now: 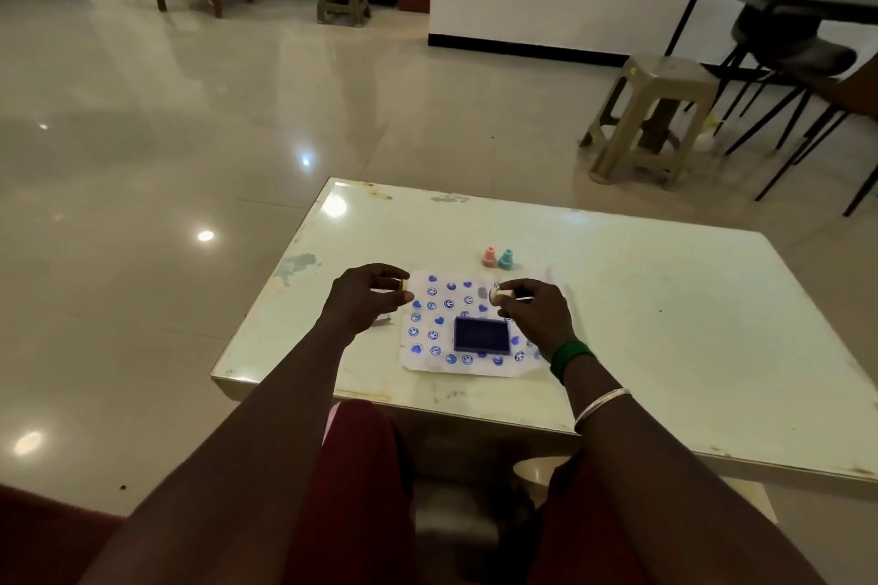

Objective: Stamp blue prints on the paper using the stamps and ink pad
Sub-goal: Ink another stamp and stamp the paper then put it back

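A: Listing items: paper [430,323] lay on the surface [665,309], printed with blue hearts and faces; ink pad [481,335] sat open on it.

B: Hands?

A: Left hand [363,299], fingers closed on a small stamp [405,284]; right hand [534,311], fingers closed on another stamp [499,295]. Pink stamp [488,256] and teal stamp [506,258] stood beyond, unused.

B: Risks?

A: Likely overlapping prints, since little blank paper remained; smearing, if a wrist dragged wet ink.
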